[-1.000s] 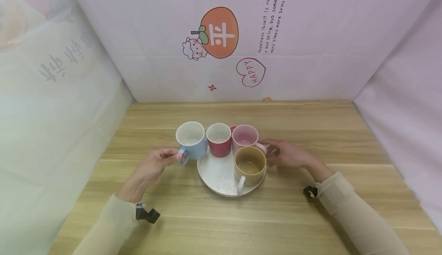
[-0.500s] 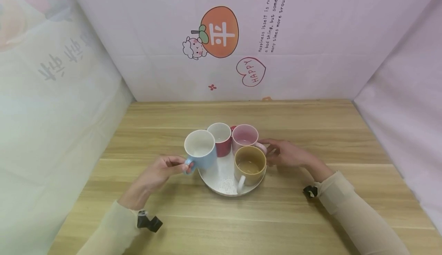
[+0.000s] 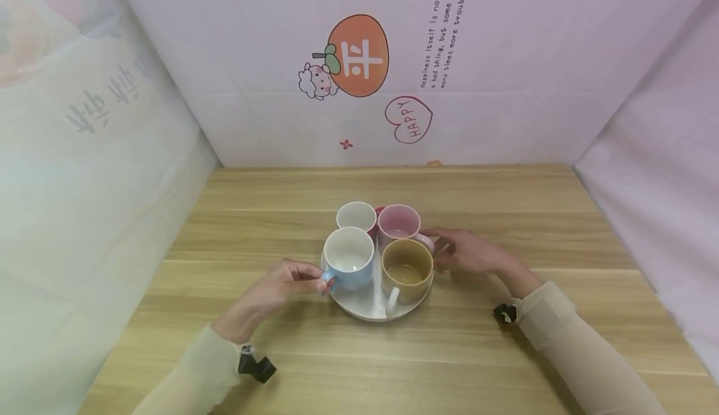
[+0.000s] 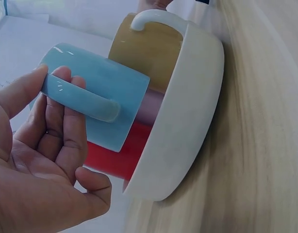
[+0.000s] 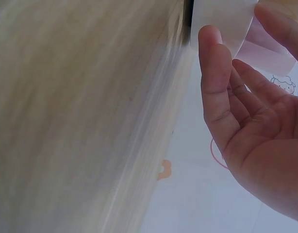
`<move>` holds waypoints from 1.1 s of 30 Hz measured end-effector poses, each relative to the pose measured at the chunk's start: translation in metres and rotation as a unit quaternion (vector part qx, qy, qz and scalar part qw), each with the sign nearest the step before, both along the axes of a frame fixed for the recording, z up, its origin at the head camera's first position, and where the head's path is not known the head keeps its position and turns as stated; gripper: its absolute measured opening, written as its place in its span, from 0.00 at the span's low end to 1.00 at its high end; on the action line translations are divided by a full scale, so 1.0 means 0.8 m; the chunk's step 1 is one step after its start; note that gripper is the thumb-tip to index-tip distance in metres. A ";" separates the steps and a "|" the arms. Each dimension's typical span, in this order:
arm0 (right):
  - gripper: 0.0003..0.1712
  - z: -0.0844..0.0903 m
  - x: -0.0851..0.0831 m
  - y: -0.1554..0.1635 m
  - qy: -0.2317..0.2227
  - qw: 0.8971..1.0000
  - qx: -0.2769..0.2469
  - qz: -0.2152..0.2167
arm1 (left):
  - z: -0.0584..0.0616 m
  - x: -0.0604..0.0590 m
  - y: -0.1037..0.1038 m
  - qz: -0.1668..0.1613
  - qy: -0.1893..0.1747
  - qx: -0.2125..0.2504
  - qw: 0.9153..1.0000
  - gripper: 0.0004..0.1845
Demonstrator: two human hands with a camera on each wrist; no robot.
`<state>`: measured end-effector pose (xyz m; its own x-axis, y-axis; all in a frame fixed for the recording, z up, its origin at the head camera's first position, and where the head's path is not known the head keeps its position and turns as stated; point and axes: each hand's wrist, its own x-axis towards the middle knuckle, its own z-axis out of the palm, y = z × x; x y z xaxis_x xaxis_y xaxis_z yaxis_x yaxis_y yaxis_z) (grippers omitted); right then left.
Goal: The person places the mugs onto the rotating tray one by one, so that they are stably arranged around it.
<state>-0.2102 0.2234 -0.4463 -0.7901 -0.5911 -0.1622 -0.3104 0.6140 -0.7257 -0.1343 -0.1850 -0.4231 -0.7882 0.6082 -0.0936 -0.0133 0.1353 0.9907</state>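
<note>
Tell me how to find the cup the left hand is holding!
Look at the round white tray in the middle of the wooden table. Four mugs stand there; the left hand pinches the handle of the light blue ceramic mug, the only blue one.

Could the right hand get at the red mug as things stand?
Probably not directly. The red mug sits at the tray's far side, behind the pink mug, which stands between it and the right hand. Reaching over from above looks free.
</note>
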 end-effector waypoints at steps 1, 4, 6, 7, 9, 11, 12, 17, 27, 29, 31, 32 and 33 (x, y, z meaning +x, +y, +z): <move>0.41 -0.001 0.000 0.000 0.000 1.000 -0.001 0.000 | -0.003 -0.001 0.001 -0.003 -0.001 0.000 1.000 0.18; 0.41 -0.001 0.000 0.000 0.000 1.000 -0.002 -0.002 | -0.009 -0.004 0.005 -0.009 -0.008 0.006 1.000 0.20; 0.41 -0.002 0.000 0.000 0.001 1.000 -0.001 -0.002 | -0.013 -0.005 0.007 -0.006 -0.014 0.004 1.000 0.21; 0.41 -0.001 0.000 0.000 0.001 1.000 -0.001 -0.002 | -0.014 -0.006 0.008 -0.004 -0.017 0.002 1.000 0.21; 0.41 -0.001 0.001 -0.001 0.000 1.000 -0.003 -0.001 | -0.016 -0.008 0.010 0.000 -0.020 -0.003 1.000 0.21; 0.41 -0.001 0.001 -0.001 -0.001 1.000 -0.005 0.000 | -0.018 -0.010 0.011 0.002 -0.019 -0.009 1.000 0.20; 0.41 -0.001 0.001 -0.002 -0.002 1.000 -0.006 0.000 | -0.018 -0.011 0.012 0.002 -0.017 -0.012 1.000 0.19; 0.41 -0.001 0.000 -0.002 -0.005 1.000 -0.003 -0.002 | -0.019 -0.016 0.013 -0.004 -0.009 -0.021 1.000 0.18; 0.41 -0.001 0.000 -0.002 -0.006 1.000 -0.003 -0.001 | -0.025 -0.023 0.011 -0.003 -0.030 -0.051 0.998 0.19; 0.41 -0.001 0.000 -0.002 -0.007 1.000 -0.004 -0.001 | -0.027 -0.025 0.011 -0.007 -0.031 -0.054 0.998 0.19; 0.41 -0.002 -0.001 -0.001 -0.002 1.000 -0.003 0.000 | -0.028 -0.028 0.010 -0.013 -0.033 -0.057 0.998 0.19; 0.41 -0.002 -0.001 -0.001 0.001 1.000 -0.002 0.001 | -0.028 -0.029 0.009 -0.015 -0.033 -0.060 0.998 0.19; 0.41 -0.003 -0.002 -0.001 0.004 1.000 -0.002 0.001 | -0.029 -0.030 0.009 -0.016 -0.033 -0.064 0.997 0.19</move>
<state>-0.2114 0.2229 -0.4487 -0.7900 -0.5937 -0.1533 -0.3179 0.6103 -0.7256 -0.1586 -0.1778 -0.4461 -0.7583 0.6121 -0.2242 -0.0723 0.2629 0.9621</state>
